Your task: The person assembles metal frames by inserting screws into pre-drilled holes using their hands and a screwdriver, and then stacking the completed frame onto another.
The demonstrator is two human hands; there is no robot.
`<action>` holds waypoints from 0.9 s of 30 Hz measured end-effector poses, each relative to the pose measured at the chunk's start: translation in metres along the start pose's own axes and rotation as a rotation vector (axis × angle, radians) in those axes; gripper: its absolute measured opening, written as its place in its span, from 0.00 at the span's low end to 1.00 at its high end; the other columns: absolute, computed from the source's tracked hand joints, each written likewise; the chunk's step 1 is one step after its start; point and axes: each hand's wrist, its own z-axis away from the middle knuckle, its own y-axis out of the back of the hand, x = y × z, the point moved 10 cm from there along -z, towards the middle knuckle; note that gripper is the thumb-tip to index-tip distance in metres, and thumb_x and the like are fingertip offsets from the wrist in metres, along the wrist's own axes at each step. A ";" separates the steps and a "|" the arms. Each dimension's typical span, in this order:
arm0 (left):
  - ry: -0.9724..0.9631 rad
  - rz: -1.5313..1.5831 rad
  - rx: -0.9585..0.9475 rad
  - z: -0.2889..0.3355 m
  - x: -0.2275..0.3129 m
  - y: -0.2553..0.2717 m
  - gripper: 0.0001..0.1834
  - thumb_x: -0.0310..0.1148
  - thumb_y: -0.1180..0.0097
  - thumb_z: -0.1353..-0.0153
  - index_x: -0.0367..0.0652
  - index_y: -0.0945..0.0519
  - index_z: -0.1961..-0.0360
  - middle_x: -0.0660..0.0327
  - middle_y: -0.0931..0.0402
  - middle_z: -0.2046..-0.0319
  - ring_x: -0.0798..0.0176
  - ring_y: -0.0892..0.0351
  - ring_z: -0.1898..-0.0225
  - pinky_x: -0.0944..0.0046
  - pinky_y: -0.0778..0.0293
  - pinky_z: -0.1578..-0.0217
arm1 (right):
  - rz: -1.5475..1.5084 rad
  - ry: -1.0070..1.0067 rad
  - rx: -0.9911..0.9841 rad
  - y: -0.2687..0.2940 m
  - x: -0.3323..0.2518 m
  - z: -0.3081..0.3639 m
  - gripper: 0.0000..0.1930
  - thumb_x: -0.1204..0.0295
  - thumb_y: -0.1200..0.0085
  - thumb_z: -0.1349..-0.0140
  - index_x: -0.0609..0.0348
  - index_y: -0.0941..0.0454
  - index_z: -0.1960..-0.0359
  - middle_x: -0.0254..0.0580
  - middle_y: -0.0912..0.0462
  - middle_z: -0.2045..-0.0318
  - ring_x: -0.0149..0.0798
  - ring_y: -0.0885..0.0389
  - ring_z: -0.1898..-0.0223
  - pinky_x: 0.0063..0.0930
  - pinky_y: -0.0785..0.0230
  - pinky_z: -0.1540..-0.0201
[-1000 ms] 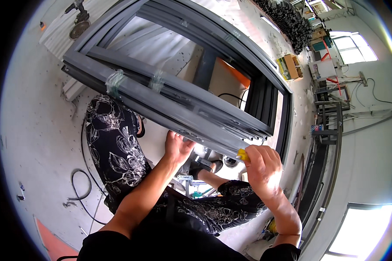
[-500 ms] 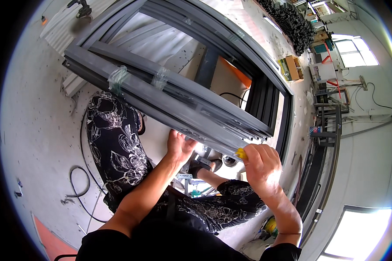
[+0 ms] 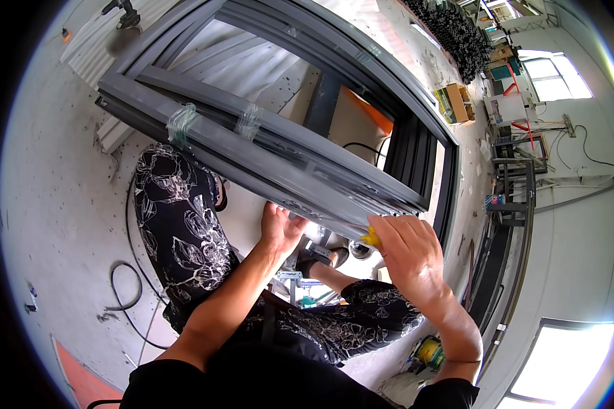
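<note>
A grey metal window frame [image 3: 239, 160] with an inner sash lies tilted in front of me. Bands of clear plastic wrap [image 3: 181, 123] bind its near rail. At that rail's lower edge my left hand [image 3: 283, 230] grips the frame from beneath, some fingertips hidden behind the edge. Closed round a small yellow-handled tool [image 3: 370, 238], my right hand [image 3: 411, 255] is at the frame's near right part. The tool's working end lies against or close to the rail; its kind cannot be made out.
A cordless drill [image 3: 125, 13] stands at the far left. Black cable [image 3: 126, 303] loops across the floor at left. An open cardboard box [image 3: 455, 103] and a stack of dark profiles [image 3: 450, 34] are at far right. A metal rack [image 3: 515, 204] lines the right wall.
My right hand has shifted slightly left and up along the rail with the yellow-handled tool. My left hand stays where it was. The frame is nearly unmoved.
</note>
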 end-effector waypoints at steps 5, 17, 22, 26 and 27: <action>-0.007 -0.011 0.006 0.001 0.001 -0.002 0.26 0.47 0.61 0.28 0.44 0.37 0.36 0.60 0.36 0.38 0.46 0.33 0.39 0.45 0.33 0.37 | 0.063 -0.050 -0.062 0.002 0.005 -0.009 0.41 0.54 0.28 0.55 0.64 0.28 0.42 0.41 0.26 0.69 0.41 0.24 0.72 0.33 0.28 0.70; 0.008 -0.026 -0.024 0.000 0.000 -0.002 0.26 0.48 0.62 0.28 0.44 0.37 0.36 0.60 0.35 0.40 0.49 0.31 0.41 0.47 0.33 0.38 | -0.005 -0.060 -0.392 -0.006 0.019 -0.023 0.17 0.74 0.44 0.46 0.58 0.27 0.53 0.46 0.24 0.73 0.49 0.20 0.69 0.41 0.28 0.67; 0.003 -0.019 0.008 -0.001 0.001 -0.001 0.25 0.47 0.61 0.29 0.44 0.34 0.38 0.60 0.32 0.42 0.49 0.31 0.41 0.48 0.32 0.38 | 0.176 0.218 -0.300 -0.003 -0.007 -0.058 0.16 0.70 0.42 0.45 0.56 0.26 0.55 0.42 0.23 0.74 0.46 0.20 0.69 0.40 0.29 0.68; 0.008 -0.011 -0.016 -0.002 -0.003 -0.002 0.24 0.47 0.61 0.29 0.44 0.32 0.39 0.60 0.30 0.43 0.50 0.31 0.41 0.48 0.33 0.38 | 0.063 0.048 -0.424 -0.021 0.003 -0.067 0.12 0.71 0.42 0.43 0.54 0.25 0.56 0.41 0.23 0.75 0.46 0.20 0.69 0.41 0.29 0.69; 0.013 -0.012 -0.023 -0.004 -0.005 -0.001 0.24 0.47 0.61 0.29 0.44 0.33 0.39 0.60 0.31 0.42 0.49 0.31 0.41 0.49 0.33 0.38 | 0.052 -0.032 -0.472 -0.024 0.008 -0.067 0.11 0.71 0.43 0.42 0.53 0.24 0.57 0.41 0.23 0.75 0.46 0.21 0.69 0.41 0.30 0.69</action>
